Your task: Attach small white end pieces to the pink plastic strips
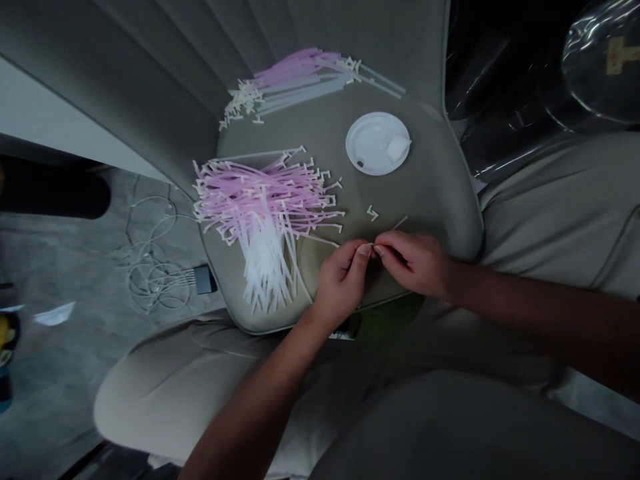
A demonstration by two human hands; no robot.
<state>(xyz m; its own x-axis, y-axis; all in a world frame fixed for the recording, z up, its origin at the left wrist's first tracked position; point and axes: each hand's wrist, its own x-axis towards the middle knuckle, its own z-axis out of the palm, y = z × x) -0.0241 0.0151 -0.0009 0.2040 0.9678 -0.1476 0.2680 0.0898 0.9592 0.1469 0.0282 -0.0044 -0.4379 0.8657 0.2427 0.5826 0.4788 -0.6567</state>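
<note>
My left hand [343,277] and my right hand [413,261] meet fingertip to fingertip over the front part of a grey chair seat. Both are closed in a pinch. Between them is a tiny pale piece, mostly hidden by the fingers. A thin pinkish strip [400,223] sticks up from behind my right hand's fingers. Left of my hands lies a large pile of pink strips [260,190] with white angled ends, and white strips [265,267] fan out below it. One small white angled connector [373,213] rests on the seat just above my fingertips.
A white round lid [379,143] with a small white piece on it lies at the seat's right. More pink and clear strips [300,80] lie near the backrest. Cables with a black box [204,280] are on the floor at left.
</note>
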